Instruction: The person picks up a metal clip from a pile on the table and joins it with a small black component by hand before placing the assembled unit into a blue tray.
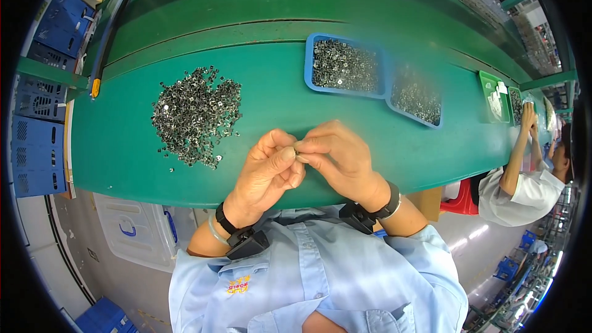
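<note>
My left hand point(269, 163) and my right hand point(338, 157) meet above the near edge of the green table, fingertips pinched together. Between them is a tiny metal part point(296, 152), mostly covered by the fingers; its exact shape cannot be made out. To the left of my hands lies a loose pile of small metal pieces point(197, 116), dark and silvery. Beyond my right hand stand two blue trays, one behind point(347, 91) and one to its right point(414, 119), both filled with similar small pieces.
A green tray point(485, 95) with white items is farther right, near a co-worker in a white shirt point(524, 194). Blue crates point(38, 154) stand at the left. A yellow-tipped cutter point(95, 88) is by the table's left edge. A clear lidded box point(132, 231) sits below.
</note>
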Available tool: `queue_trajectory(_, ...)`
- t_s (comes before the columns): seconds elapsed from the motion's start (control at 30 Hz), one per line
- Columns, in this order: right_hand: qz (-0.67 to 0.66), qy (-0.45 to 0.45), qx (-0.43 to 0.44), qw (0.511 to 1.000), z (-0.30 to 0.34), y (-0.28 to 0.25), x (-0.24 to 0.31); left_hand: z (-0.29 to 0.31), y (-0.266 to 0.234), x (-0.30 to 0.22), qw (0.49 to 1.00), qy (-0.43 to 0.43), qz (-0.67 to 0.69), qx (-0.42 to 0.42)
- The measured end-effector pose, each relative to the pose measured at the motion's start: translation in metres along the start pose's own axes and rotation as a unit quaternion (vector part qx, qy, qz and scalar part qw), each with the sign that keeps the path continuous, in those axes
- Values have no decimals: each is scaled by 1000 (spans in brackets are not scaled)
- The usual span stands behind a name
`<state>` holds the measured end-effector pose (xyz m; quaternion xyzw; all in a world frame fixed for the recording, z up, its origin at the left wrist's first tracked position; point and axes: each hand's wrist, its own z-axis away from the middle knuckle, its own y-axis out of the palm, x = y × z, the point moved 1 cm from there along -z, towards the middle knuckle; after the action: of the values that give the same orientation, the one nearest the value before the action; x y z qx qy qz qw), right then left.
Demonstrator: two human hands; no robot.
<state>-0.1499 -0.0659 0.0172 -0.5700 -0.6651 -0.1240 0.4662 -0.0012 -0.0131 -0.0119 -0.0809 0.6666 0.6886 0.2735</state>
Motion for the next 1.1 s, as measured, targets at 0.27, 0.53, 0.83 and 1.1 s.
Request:
queue_trajectory(0.27,105,-78,-2,991,-7,-6,4,4,13,-15,997,-11,-80,-16)
queue_trajectory(0.53,-44,17,-17,999,-2,-1,9,5,15,-6,998,-38,51,21)
queue_trajectory(0.83,12,-59,13,998,-8,-4,11,5,12,-7,998,-42,20,48)
queue_trajectory(1.1,18,-46,29,998,-9,-4,9,3,15,-16,997,-67,-41,18)
